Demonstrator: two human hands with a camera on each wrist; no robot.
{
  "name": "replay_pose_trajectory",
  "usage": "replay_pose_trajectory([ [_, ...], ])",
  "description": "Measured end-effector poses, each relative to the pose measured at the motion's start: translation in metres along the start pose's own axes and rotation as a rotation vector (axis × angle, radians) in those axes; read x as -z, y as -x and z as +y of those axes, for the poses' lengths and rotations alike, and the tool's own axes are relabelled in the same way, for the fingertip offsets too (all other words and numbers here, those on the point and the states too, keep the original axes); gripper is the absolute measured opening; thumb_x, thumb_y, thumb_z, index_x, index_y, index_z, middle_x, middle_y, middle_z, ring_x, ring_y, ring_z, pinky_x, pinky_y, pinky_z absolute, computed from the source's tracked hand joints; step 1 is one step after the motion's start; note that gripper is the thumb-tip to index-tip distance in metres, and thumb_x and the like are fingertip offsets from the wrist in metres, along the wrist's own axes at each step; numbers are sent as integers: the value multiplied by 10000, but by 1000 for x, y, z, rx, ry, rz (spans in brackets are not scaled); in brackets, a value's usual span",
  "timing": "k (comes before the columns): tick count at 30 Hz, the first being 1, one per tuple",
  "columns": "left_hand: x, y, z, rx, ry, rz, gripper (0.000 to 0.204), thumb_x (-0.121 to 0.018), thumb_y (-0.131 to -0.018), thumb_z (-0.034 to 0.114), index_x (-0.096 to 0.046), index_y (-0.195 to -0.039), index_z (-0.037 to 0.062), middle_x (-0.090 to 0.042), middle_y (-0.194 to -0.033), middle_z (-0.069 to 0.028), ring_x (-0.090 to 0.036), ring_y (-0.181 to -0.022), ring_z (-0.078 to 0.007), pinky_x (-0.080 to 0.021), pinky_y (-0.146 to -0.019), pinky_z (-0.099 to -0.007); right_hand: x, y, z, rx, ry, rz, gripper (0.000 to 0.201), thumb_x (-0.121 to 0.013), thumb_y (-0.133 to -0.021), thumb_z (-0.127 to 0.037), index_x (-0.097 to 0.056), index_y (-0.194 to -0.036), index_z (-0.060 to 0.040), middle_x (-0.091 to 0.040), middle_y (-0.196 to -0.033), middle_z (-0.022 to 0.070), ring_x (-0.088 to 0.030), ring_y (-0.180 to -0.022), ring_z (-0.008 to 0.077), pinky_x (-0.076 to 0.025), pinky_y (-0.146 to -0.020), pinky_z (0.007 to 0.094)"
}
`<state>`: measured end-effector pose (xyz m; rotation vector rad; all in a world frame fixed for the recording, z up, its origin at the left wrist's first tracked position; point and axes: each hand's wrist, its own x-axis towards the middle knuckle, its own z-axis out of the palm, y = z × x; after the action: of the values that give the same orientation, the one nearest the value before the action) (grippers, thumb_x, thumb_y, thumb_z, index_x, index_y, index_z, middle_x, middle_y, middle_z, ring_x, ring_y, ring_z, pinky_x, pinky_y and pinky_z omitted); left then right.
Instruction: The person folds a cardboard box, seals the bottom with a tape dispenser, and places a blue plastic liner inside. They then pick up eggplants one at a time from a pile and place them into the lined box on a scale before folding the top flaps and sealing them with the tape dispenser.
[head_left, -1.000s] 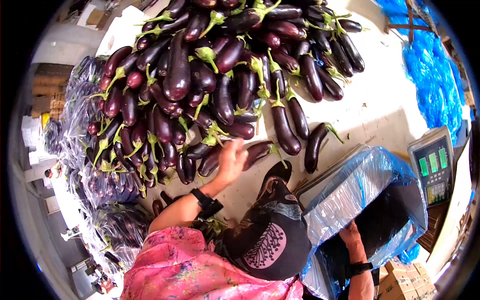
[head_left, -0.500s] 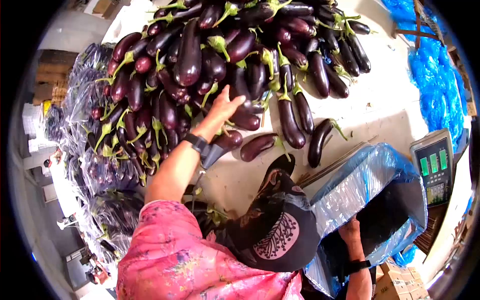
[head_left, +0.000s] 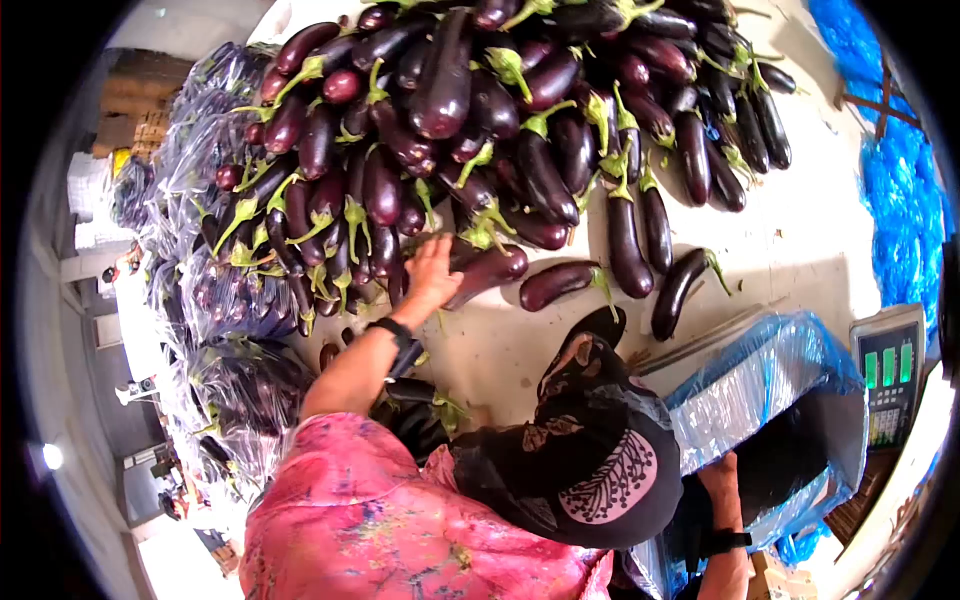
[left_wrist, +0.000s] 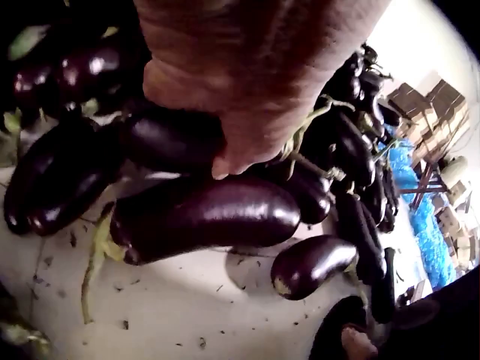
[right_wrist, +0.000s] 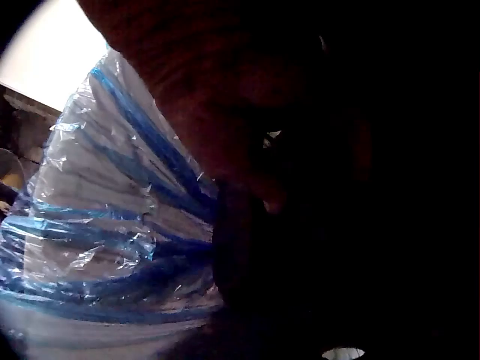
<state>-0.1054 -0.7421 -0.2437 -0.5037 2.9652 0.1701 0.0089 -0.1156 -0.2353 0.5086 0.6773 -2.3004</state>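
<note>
Glossy dark purple eggplants (head_left: 440, 85) with green stems lie heaped on a pale surface. My left hand (head_left: 432, 272) is at the front edge of the heap, its back upward and fingers reaching over the fruit. Beside it lies a plump eggplant (head_left: 487, 277). In the left wrist view, the thumb of my left hand (left_wrist: 232, 67) comes down at a dark eggplant (left_wrist: 172, 139), just behind a larger eggplant (left_wrist: 210, 217). My right hand (head_left: 722, 475) reaches into a box lined with bluish clear plastic (head_left: 740, 385); its fingers are lost in shadow.
A scale display (head_left: 888, 365) with green readouts stands beyond the lined box. Blue plastic (head_left: 905, 220) lies along the far right. Bagged eggplants (head_left: 240, 390) stand at left. A black patterned cap (head_left: 590, 460) covers part of the near surface.
My left hand reached forward over the heap, then drew back to the eggplants at its front edge. The right hand stays inside the lined box. The head view has shifted slightly.
</note>
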Motion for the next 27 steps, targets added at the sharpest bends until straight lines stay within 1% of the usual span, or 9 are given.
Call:
replay_pose_trajectory([
  [1,-11,-3,8,-3,18,57,666,-761,-698,172,-544,-1321,81,-590,-1253,-163,-534,-1208,-363,-451,-975,-493,-7,0,-3,-4,-15,-6,650,-735,-870,-275,-490,-1411,-10,-594,-1396,81,-549,-1299,228,-418,-1113,366],
  [3,-19,-14,20,-228,185,13,613,-727,-649,111,-574,-1240,54,-546,-1271,-136,-517,-1213,-347,-432,-987,-471,91,10,11,-140,1368,319,540,-692,-895,-215,-536,-1366,-4,-624,-1358,103,-576,-1268,227,-443,-1082,358],
  [7,-2,1,53,-479,240,-67,543,-735,-652,113,-601,-1174,46,-557,-1219,-147,-533,-1153,-348,-442,-950,-463,67,8,6,-52,1240,226,424,-591,-952,-225,-582,-1329,-30,-653,-1316,99,-623,-1203,234,-476,-1038,375],
  [9,-2,7,72,-344,352,-102,494,-774,-718,178,-604,-1151,11,-563,-1207,-162,-536,-1141,-364,-444,-965,-445,43,6,-11,-233,2094,147,412,-614,-950,-209,-592,-1320,-29,-683,-1263,93,-650,-1159,240,-497,-1007,380],
  [13,7,13,75,-304,642,20,249,-741,-837,158,-649,-1024,22,-636,-1049,-124,-627,-1003,-308,-511,-868,-409,31,8,-7,-74,1911,274,406,-623,-943,-172,-590,-1328,-45,-673,-1286,83,-642,-1177,238,-504,-1005,371],
  [16,58,9,74,-307,563,206,190,-715,-849,102,-647,-1013,33,-633,-957,-110,-644,-899,-272,-528,-799,-364,106,8,13,38,1035,140,383,-472,-997,-211,-591,-1343,-96,-596,-1397,75,-556,-1291,222,-433,-1095,371],
  [17,66,-2,68,-234,687,281,228,-696,-866,85,-629,-1080,43,-610,-998,-118,-628,-923,-247,-527,-783,-356,113,10,9,-32,1028,140,391,-446,-1003,-224,-590,-1349,-113,-579,-1418,72,-536,-1313,222,-411,-1115,371],
  [24,167,-105,60,-136,485,587,654,-671,-922,364,-451,-1405,-18,-524,-1340,-236,-530,-1245,-357,-459,-1029,-445,84,2,-9,104,2800,-253,558,-654,-823,-389,-601,-1339,-182,-597,-1402,50,-549,-1300,240,-443,-1066,390],
  [27,173,-154,76,41,632,171,823,-677,-883,480,-393,-1431,-65,-515,-1354,-320,-513,-1264,-424,-432,-1061,-471,35,-3,-13,-359,2380,-30,461,-508,-987,-328,-552,-1395,-119,-538,-1467,74,-493,-1360,233,-374,-1141,345],
])
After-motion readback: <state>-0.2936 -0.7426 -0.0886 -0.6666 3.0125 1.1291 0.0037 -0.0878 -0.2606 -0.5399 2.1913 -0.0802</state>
